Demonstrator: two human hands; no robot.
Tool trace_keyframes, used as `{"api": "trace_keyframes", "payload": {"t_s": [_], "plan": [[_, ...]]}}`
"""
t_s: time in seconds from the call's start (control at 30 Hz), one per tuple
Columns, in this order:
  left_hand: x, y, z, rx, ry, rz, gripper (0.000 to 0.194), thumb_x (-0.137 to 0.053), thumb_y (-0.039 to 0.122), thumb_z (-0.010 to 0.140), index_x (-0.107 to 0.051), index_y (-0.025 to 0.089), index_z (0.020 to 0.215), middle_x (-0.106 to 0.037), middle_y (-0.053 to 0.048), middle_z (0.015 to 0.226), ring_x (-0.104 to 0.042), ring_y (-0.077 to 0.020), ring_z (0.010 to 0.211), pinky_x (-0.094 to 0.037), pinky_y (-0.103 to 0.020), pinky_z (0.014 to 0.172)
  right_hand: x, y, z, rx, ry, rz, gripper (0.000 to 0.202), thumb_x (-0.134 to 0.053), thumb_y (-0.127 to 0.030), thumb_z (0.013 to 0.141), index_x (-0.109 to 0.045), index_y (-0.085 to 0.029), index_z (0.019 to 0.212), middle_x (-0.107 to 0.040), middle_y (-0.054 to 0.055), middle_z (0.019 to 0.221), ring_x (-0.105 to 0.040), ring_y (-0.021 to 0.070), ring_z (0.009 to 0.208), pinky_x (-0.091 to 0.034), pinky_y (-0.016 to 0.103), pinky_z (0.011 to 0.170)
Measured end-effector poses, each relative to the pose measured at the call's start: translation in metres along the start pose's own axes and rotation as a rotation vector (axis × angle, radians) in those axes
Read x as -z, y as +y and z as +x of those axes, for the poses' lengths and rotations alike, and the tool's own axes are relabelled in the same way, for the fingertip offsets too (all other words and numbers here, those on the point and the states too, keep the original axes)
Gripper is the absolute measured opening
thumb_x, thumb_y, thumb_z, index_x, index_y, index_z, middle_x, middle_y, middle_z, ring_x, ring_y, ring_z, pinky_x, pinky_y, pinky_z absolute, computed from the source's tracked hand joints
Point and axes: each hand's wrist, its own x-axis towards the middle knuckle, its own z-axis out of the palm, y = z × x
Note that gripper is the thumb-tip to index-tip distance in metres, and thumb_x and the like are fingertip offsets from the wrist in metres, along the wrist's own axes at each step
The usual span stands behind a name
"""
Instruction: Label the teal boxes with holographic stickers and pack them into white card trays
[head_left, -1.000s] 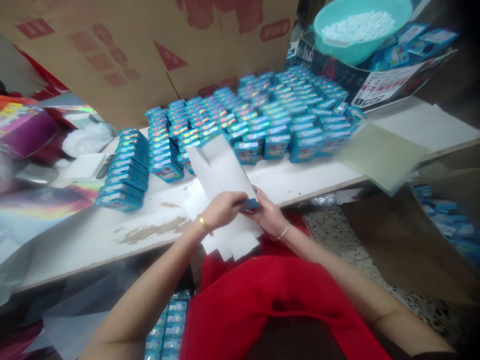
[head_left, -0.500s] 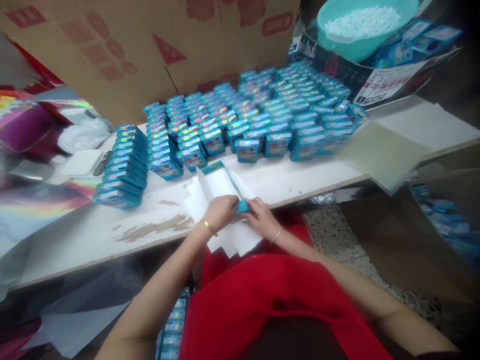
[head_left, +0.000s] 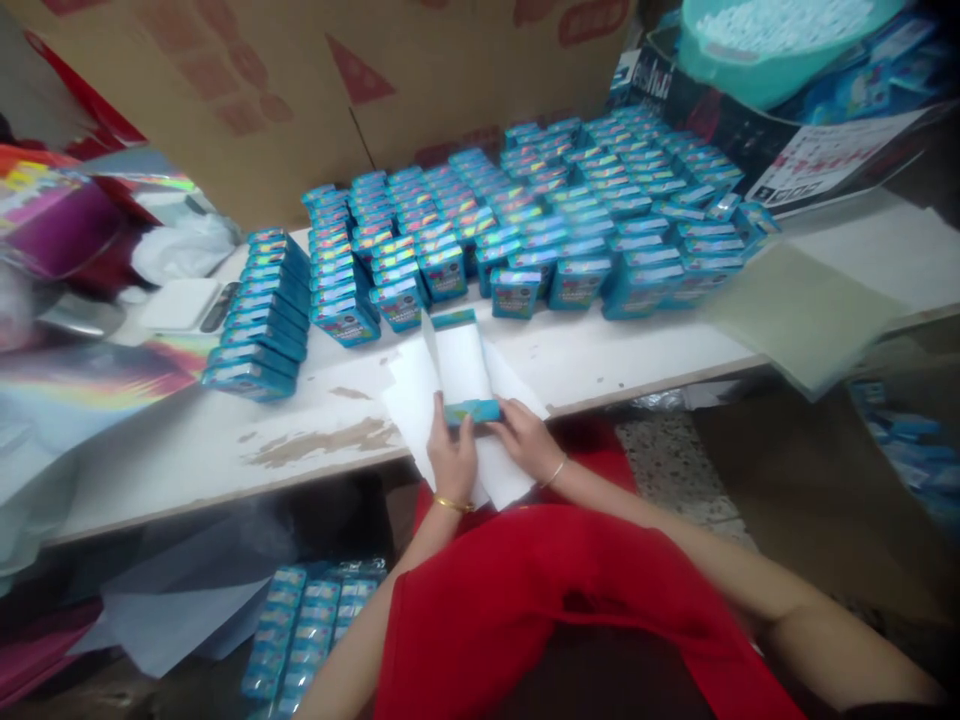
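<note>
A partly folded box (head_left: 463, 362), white inside with blue edges, lies at the table's front edge over several white unfolded sheets (head_left: 409, 385). My left hand (head_left: 453, 455) holds its near left corner, thumb and fingers on the blue end flap. At the near right corner, my right hand (head_left: 527, 438) pinches the same box. Beyond it stand rows of finished-looking blue boxes (head_left: 577, 285), with one more row (head_left: 262, 320) to the left.
A large cardboard carton (head_left: 300, 90) rises behind the rows. At the back right, a turquoise basin (head_left: 750, 75) of white pieces rests on a black carton. A yellowish sheet (head_left: 810, 315) overhangs the right edge. A white scale (head_left: 180, 305) sits at the left.
My left hand has turned more upright and shifted to the box's left corner. The near blue flap now stands straighter across the box end. The camera view has shifted slightly.
</note>
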Motion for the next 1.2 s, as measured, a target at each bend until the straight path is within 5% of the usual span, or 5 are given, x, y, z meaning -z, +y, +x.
{"api": "trace_keyframes", "payload": {"t_s": [0.37,0.57,0.7,0.97,1.2], "plan": [[-0.002,0.010,0.012,0.128,0.199,-0.116,0.059,-0.049,0.023,0.086,-0.032,0.019,0.143,-0.046,-0.012,0.135,-0.046,-0.0214,0.126,-0.038,-0.038,0.108,0.004,0.012,0.008,0.156,-0.159,-0.371,0.032,-0.036,-0.034,0.098,-0.064,-0.024,0.111,-0.050,0.004,0.080,-0.049,0.0175,0.072,-0.044,0.029,0.068],[0.026,0.019,0.005,-0.161,0.231,0.233,0.066,-0.054,0.036,0.087,-0.027,0.018,0.144,-0.043,-0.018,0.139,-0.039,-0.0300,0.130,-0.031,-0.049,0.109,0.007,-0.004,0.016,0.084,-0.285,-0.640,0.022,-0.044,-0.025,0.096,-0.064,-0.020,0.089,-0.052,0.006,0.086,-0.047,0.0167,0.074,-0.032,0.026,0.058],[0.045,0.035,0.010,-0.465,-0.089,0.625,0.030,-0.047,0.019,0.089,-0.060,0.020,0.116,-0.062,-0.013,0.111,-0.052,-0.0292,0.116,-0.018,-0.056,0.113,0.010,-0.008,0.018,0.043,-0.332,-0.660,0.019,-0.047,-0.024,0.095,-0.065,-0.021,0.090,-0.054,0.006,0.090,-0.049,0.0177,0.074,-0.032,0.026,0.056],[0.050,0.066,0.035,-0.751,-0.276,0.839,0.036,-0.035,0.006,0.090,-0.067,0.018,0.080,-0.060,-0.004,0.072,-0.058,-0.0161,0.067,-0.025,-0.048,0.114,0.014,-0.016,0.003,-0.208,0.123,0.263,0.058,-0.061,-0.046,0.084,-0.042,-0.025,0.134,-0.054,0.008,0.115,-0.057,0.0199,0.099,-0.051,0.036,0.086],[0.047,0.088,0.026,-0.628,-0.492,0.893,0.025,-0.042,0.013,0.088,-0.066,0.015,0.081,-0.064,-0.008,0.079,-0.062,-0.0209,0.072,-0.047,-0.034,0.072,0.012,-0.040,-0.008,-0.348,0.049,0.712,0.038,-0.062,-0.051,0.081,-0.053,-0.023,0.105,-0.063,0.002,0.097,-0.061,0.0181,0.092,-0.053,0.035,0.087]]}}
